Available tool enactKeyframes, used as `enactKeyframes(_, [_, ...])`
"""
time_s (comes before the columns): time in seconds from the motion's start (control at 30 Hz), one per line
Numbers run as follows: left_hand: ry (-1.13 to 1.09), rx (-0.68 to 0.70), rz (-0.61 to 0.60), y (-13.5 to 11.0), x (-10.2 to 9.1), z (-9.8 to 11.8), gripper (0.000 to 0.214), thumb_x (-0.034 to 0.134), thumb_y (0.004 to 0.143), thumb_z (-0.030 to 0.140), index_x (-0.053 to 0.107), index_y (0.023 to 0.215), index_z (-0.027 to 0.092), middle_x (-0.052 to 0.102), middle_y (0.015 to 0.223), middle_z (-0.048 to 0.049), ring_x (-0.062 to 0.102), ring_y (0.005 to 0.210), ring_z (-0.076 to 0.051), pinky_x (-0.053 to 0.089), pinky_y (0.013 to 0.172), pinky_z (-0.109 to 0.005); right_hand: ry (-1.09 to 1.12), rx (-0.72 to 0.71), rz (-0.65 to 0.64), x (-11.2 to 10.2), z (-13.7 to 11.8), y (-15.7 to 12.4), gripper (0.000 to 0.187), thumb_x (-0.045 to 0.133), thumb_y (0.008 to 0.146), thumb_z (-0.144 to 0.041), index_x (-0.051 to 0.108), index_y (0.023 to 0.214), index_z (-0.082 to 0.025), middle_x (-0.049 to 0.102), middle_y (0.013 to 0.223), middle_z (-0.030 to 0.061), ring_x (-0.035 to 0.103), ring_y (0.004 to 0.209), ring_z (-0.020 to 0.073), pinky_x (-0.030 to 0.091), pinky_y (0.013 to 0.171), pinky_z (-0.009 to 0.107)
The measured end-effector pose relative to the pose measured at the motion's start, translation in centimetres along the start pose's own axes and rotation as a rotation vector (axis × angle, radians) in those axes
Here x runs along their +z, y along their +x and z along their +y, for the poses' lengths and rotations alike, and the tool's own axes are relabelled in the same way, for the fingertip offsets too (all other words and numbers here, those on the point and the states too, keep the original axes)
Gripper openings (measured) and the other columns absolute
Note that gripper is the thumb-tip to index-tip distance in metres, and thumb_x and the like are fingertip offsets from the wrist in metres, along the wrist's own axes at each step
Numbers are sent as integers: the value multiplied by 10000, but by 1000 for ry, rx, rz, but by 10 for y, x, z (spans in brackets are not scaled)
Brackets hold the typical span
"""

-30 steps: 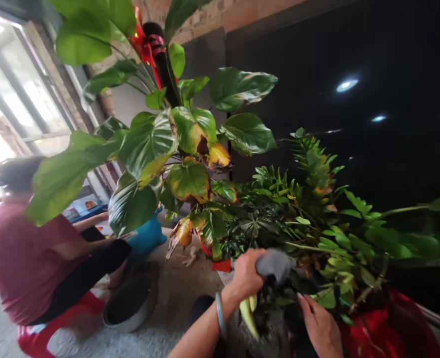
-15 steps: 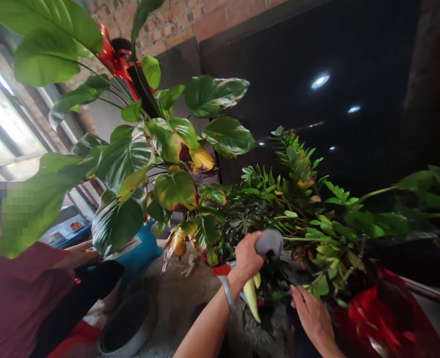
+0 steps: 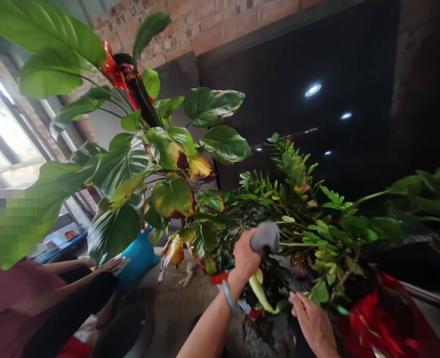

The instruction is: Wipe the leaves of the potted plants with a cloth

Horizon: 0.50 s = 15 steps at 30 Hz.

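Note:
My left hand [image 3: 246,254], with a pale bangle at the wrist, is closed around a bunched grey cloth [image 3: 267,235]. The cloth is over the dark foliage of a low plant in front of me. Lower and to the right, my right hand [image 3: 312,319] pinches the end of a dark green leaf [image 3: 277,274], partly lost in shadow. A yellow-green leaf [image 3: 259,292] hangs below my left wrist, its tip bent to the right. Leafy green stems [image 3: 326,248] crowd in just above my right hand.
A tall plant with large, partly browned leaves [image 3: 173,195] rises at left. Beside it sits a person in a maroon shirt [image 3: 22,298], near a dark bucket [image 3: 121,330] and a blue watering can [image 3: 138,256]. Red wrapping [image 3: 377,318] lies at right; a dark glossy panel [image 3: 339,64] stands behind.
My left hand and the cloth have shifted slightly left and down. The yellow-green leaf now bends rightward at its tip. The seated person's hands have come further into sight.

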State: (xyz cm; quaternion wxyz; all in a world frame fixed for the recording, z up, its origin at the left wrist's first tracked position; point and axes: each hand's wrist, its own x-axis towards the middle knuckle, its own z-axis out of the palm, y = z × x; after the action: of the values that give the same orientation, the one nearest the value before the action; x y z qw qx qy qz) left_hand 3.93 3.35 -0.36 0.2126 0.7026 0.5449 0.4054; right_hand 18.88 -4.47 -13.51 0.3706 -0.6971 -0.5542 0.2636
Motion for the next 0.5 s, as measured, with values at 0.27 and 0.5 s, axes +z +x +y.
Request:
enactKeyframes(0.27, [-126, 166, -86, -8, -1, 9, 506, 602, 585, 81, 678, 1073, 190, 714, 1084, -47, 642, 1007, -241, 480, 934, -326, -17, 41, 52, 1, 1, 0, 280, 389, 778, -384, 581, 605, -276, 718, 639, 78, 688, 677, 251, 485, 658, 314])
enactKeyframes(0.5, [108, -36, 85, 26, 2, 18, 559, 585, 638, 56, 620, 1172, 217, 663, 1173, -76, 605, 1086, -260, 456, 965, -375, -8, 46, -7, -1, -8, -1, 319, 337, 777, -442, 560, 618, -276, 723, 645, 90, 692, 691, 255, 491, 712, 327])
